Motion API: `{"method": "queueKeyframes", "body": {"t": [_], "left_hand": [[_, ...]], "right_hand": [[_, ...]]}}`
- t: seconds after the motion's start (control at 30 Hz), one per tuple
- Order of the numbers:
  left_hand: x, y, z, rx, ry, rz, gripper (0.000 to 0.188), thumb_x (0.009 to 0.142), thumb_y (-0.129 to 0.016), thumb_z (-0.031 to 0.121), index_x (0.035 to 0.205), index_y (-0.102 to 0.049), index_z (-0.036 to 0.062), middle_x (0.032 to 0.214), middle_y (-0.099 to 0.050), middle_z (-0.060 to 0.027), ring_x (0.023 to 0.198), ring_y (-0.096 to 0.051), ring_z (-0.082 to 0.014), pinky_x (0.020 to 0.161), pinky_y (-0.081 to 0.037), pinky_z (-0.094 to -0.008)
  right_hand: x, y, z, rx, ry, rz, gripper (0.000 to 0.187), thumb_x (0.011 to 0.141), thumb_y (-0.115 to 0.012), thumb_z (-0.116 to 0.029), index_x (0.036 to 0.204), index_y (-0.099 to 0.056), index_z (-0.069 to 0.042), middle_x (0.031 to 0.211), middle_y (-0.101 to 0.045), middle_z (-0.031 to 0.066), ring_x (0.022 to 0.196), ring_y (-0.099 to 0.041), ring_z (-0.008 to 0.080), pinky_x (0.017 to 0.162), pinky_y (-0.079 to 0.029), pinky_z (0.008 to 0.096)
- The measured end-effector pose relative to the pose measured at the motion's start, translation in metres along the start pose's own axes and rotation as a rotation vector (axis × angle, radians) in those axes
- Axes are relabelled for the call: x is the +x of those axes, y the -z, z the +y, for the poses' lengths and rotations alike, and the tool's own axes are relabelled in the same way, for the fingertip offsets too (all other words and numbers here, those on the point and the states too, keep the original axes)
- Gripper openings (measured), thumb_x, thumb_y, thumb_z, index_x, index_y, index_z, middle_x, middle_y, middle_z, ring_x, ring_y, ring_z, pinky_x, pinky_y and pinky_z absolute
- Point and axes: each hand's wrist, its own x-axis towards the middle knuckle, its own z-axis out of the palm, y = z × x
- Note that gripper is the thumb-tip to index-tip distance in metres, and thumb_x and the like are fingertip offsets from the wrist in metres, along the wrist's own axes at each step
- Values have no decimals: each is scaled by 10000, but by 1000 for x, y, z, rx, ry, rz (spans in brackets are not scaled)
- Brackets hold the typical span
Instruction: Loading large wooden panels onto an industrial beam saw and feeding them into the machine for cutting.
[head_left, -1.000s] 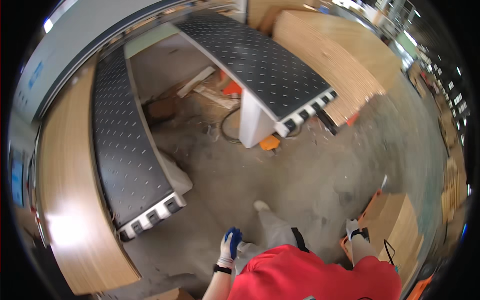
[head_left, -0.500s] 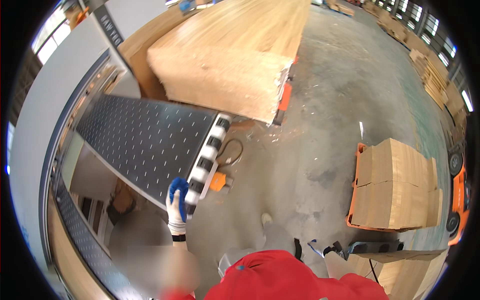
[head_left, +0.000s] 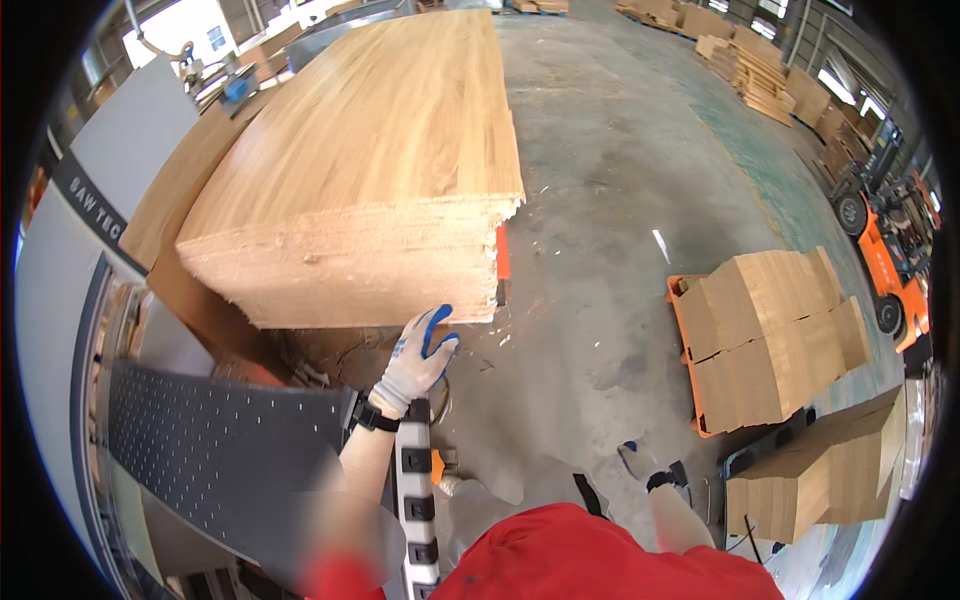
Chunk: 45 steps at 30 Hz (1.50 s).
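Observation:
My left hand (head_left: 415, 362), in a white glove with blue fingertips, reaches forward past the end of the dark slotted machine table (head_left: 235, 420). Its thumb and fingers are apart and nothing is held. Just beyond the fingertips stands a thick stack of wood-grain boards (head_left: 340, 255) with rough, splintered edges. Under my left wrist runs the table's white end strip with black blocks (head_left: 418, 508). My right hand (head_left: 648, 468), gloved the same way, hangs low at my right side. Its fingers look loosely apart and hold nothing visible.
At the right, a stack of cut boards (head_left: 765, 330) rests on an orange base, with more stacked boards (head_left: 815, 490) nearer me. An orange forklift (head_left: 885, 255) stands at the far right. The tall white machine body (head_left: 55, 330) rises at the left.
My left hand has moved from the table's near corner forward to the board stack, and its fingers have spread. The view has shifted, bringing the stack closer. My right hand shows more fully.

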Motion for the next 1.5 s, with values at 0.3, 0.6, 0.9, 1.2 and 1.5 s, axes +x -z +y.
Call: {"method": "queueKeyframes", "body": {"t": [0.3,0.6,0.9,1.2,1.5], "left_hand": [[267,-42,-18,452,-588,-328,618,904,-691,376,1382,-523,22,1411,-522,-216,1342,-462,-407,1132,-387,-482],[420,-79,-81,462,-892,-678,513,900,-660,463,1205,-665,51,1310,-596,-166,1282,-514,-352,1109,-400,-460],[413,-90,-75,231,-901,-555,360,942,-604,427,862,-668,82,926,-590,-91,933,-574,-284,881,-460,-419],[195,75,-88,-652,335,-143,366,1032,-546,339,1154,-579,-5,1002,-618,-112,935,-589,-213,848,-499,-355],[229,-32,-168,-1368,685,548,281,990,-637,202,1206,-637,22,1023,-715,-111,891,-691,-256,788,-562,-376]], "right_hand": [[56,3,-124,4,55,-405,605,901,-574,-570,1254,-653,-85,1259,-665,237,1196,-622,402,1009,-477,463],[211,90,-241,69,-51,-294,647,901,-568,-578,1236,-643,-30,1239,-668,248,1199,-612,424,1003,-490,468],[271,77,-383,158,429,-622,683,952,-615,-539,1424,-521,-54,1304,-653,158,1186,-623,259,1035,-464,357],[248,113,-574,1207,523,-1143,449,1052,-556,-298,1357,-557,32,1247,-638,116,1147,-609,201,994,-478,331],[231,103,-610,1304,361,-1037,264,1006,-617,-330,1074,-654,-78,816,-618,34,742,-615,164,696,-514,331]]}}
